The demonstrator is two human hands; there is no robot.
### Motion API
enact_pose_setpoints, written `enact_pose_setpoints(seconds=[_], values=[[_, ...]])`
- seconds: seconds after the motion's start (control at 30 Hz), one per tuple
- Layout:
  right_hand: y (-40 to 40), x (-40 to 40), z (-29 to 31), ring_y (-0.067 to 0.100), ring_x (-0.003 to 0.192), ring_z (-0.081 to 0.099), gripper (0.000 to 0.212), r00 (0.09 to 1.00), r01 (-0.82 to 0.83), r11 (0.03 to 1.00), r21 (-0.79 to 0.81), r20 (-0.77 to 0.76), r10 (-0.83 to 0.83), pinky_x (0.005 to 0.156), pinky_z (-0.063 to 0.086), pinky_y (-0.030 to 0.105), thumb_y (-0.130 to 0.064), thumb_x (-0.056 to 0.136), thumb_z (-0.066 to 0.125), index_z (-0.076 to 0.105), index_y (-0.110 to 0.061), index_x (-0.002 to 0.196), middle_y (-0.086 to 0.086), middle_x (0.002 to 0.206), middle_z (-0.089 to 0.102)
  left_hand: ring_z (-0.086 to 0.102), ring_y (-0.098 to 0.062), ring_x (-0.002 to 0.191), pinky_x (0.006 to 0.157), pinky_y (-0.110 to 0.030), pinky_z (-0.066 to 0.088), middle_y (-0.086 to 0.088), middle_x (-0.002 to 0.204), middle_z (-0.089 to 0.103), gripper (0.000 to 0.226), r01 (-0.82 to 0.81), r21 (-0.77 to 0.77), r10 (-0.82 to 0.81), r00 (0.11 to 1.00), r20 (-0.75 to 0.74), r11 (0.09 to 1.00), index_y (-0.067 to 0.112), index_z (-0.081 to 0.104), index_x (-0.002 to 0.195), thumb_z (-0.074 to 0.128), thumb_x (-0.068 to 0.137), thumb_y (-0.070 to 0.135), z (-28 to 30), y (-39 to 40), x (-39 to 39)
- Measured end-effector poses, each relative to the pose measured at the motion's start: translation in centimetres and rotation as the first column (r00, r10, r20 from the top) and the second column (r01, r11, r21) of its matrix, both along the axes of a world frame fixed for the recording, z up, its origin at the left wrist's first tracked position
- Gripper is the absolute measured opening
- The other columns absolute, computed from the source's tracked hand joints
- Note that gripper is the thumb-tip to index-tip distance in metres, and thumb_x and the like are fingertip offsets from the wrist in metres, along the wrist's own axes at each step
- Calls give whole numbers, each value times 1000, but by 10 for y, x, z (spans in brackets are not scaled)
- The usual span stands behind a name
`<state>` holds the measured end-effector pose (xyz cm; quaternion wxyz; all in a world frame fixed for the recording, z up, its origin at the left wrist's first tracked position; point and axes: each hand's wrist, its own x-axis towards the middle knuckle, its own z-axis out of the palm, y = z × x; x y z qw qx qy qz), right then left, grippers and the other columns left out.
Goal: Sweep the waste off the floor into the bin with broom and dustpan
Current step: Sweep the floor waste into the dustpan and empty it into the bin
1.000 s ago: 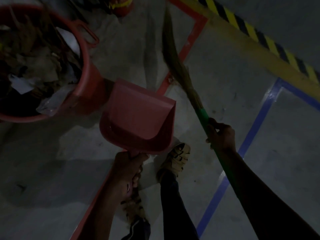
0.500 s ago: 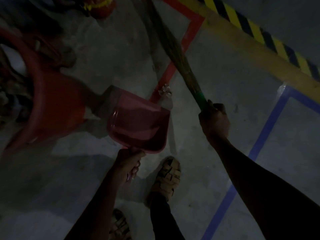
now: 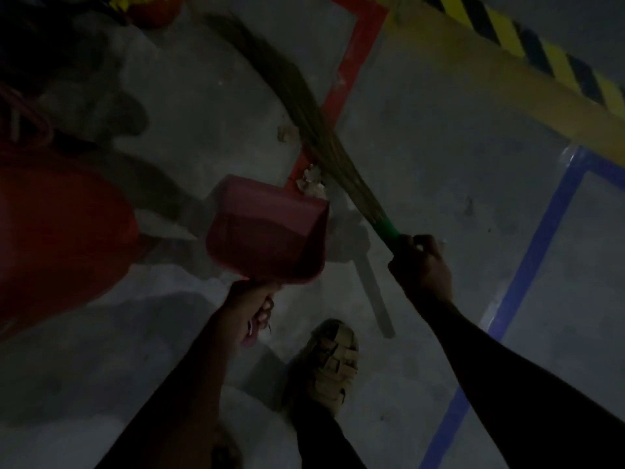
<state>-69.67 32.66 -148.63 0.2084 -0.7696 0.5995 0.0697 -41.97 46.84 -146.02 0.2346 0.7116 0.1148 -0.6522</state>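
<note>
My left hand grips the handle of a red dustpan, held low over the grey floor with its mouth pointing away from me. My right hand is closed on the green handle of a straw broom, whose bristles slant up and left across the floor. Two crumpled bits of pale waste lie beside the bristles: one waste scrap just past the dustpan's far corner, another waste scrap farther away. The red bin stands at the left, only its side wall showing.
Red tape, a blue tape line and a yellow-and-black striped kerb mark the floor. My sandalled foot stands just behind the dustpan. A red and yellow object sits at the top left. The scene is dim.
The dustpan has come away from over the bin and dropped toward the floor near the waste. The broom's bristles swung left. The view shifted right, leaving only the bin's side visible.
</note>
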Motion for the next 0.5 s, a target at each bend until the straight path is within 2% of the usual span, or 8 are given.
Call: enact_pose_setpoints(seconds=[0.07,0.23,0.37,0.43,0.5], values=[[24,-13,-1,28,63,58,41,1000,-17,1000,20,-17,17,47,47,27,-25,81,70,63,-19,121,8,113,51,32,-11,31,37,-19,25,0,44,41,36,45,-18,-45,999,24,999,11,49,62,68,92,12,-4,-3,12],[71,-28,-7,26,61,58,41,998,-26,998,58,56,23,46,48,29,-23,79,76,65,-16,119,10,110,54,35,-12,31,35,-18,29,-2,45,43,31,200,-36,-196,976,91,979,6,61,64,68,94,12,-15,-10,53],[95,-24,-13,26,64,58,38,993,-30,998,63,118,23,54,41,26,-37,82,57,67,-14,110,9,98,58,35,-12,32,37,-18,28,-1,47,43,31,317,0,-316,946,70,948,10,59,64,67,94,15,-15,-17,73],[99,-21,-16,25,70,55,37,987,-52,998,44,157,44,54,39,25,-37,81,50,67,-11,100,8,87,59,35,-13,32,38,-19,28,-2,48,42,40,348,10,-348,935,65,937,13,56,55,69,92,16,-18,-18,78],[100,-20,-21,25,76,52,34,981,-83,996,39,180,74,56,34,26,-36,82,48,67,-9,91,7,81,61,34,-13,33,39,-19,27,-2,48,40,41,352,12,-352,934,61,936,14,53,54,68,93,17,-22,-15,80]])
